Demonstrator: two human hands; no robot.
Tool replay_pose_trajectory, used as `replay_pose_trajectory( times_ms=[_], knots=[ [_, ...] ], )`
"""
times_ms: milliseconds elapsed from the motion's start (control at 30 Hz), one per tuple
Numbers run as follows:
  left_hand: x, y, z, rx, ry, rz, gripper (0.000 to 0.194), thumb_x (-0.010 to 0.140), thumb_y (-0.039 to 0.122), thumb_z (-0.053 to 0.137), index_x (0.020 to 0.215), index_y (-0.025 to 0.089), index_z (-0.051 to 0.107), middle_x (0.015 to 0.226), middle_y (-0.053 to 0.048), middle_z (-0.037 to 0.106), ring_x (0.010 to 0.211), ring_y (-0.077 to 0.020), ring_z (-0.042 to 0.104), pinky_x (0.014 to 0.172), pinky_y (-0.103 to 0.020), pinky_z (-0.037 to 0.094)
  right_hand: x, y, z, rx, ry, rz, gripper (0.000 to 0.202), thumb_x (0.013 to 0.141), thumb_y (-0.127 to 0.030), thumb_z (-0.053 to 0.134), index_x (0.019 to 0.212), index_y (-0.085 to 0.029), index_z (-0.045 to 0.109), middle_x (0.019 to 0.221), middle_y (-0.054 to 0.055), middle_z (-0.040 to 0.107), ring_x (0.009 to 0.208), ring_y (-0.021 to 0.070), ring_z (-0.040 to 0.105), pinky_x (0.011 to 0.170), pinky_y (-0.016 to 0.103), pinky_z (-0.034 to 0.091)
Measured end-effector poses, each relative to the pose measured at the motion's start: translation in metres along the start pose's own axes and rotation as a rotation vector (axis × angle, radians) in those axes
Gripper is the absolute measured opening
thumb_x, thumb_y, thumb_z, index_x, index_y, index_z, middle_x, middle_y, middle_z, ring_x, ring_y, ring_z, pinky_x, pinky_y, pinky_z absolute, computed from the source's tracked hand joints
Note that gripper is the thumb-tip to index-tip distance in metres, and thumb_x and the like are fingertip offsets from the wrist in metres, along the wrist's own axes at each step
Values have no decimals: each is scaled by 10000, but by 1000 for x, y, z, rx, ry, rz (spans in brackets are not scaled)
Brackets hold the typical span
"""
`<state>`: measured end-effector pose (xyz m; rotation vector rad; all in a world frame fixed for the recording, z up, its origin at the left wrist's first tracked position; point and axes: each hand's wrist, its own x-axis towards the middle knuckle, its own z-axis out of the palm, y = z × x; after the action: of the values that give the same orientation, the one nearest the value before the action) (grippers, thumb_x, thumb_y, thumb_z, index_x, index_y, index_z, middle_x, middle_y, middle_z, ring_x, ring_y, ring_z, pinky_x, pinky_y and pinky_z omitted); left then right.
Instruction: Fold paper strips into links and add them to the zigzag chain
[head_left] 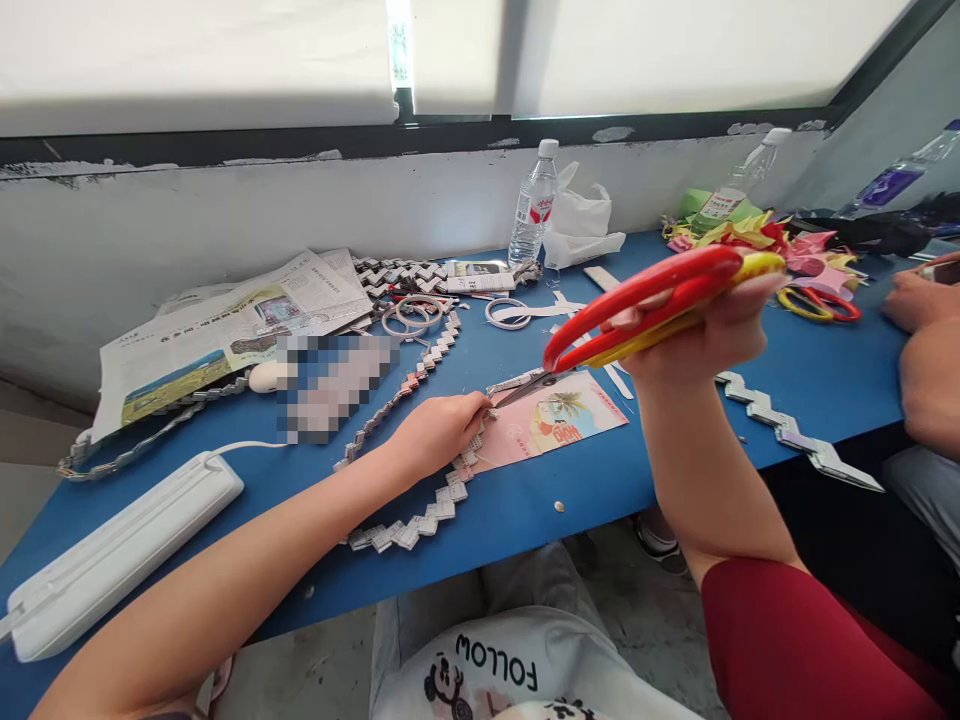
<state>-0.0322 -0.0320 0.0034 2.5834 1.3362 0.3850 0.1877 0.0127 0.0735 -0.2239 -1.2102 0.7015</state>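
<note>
Red-and-yellow-handled scissors (pixel 652 300) are in my right hand (pixel 697 330), with its fingers through the loops. Their blades point left, and the tips reach my left hand (pixel 442 430). The left hand's fingers are pinched on the end of a folded-paper zigzag chain (pixel 420 520), right at the blade tips; the exact spot is partly hidden by the fingers. The chain curves over the blue table toward me and back up to the left. Beneath the blades lies a pink printed card (pixel 570 420).
Newspaper sheets (pixel 300 290) and a white power strip (pixel 127 550) lie to the left. White tape rolls (pixel 412 315) and a water bottle (pixel 534 205) stand behind. Colourful paper scraps (pixel 802 250) and another person's hand (pixel 919 295) are at right.
</note>
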Motion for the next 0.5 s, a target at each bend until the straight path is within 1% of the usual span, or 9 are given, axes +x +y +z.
replay_pose_trajectory(
  times_ms=[67,133,233,333,500],
  knots=[
    [-1,0,0,-5,8,3,222,951,225,426,1050,184,620,915,-51,751,767,-208,706,637,-274,472,-5,-3,6,-3,35,-47,384,670,-621,730,638,-291,536,459,-36,530,627,251,689,555,385,556],
    [-1,0,1,-19,22,2,212,947,226,437,1035,185,626,905,-50,751,754,-203,704,631,-270,468,-9,-6,9,-11,3,-68,364,646,-582,769,650,-291,551,451,-47,525,651,256,704,550,371,565],
    [0,-1,4,-51,41,-10,189,943,249,461,985,194,637,902,-45,750,754,-198,703,639,-265,470,-14,-7,12,-29,-64,-51,311,699,-546,749,676,-283,584,490,-48,564,682,256,717,565,374,583],
    [2,-2,6,-91,60,-37,168,930,234,483,943,197,646,921,-48,753,801,-210,709,673,-273,483,-16,-9,15,-52,-98,-62,309,748,-537,715,661,-273,581,535,-42,598,733,262,728,595,391,597],
    [1,0,8,-181,113,-88,149,900,182,510,921,197,656,899,-41,758,820,-213,711,691,-274,493,-14,-18,27,-102,-122,-83,306,762,-477,727,613,-275,552,596,-28,648,762,261,733,649,425,606]
  ],
)
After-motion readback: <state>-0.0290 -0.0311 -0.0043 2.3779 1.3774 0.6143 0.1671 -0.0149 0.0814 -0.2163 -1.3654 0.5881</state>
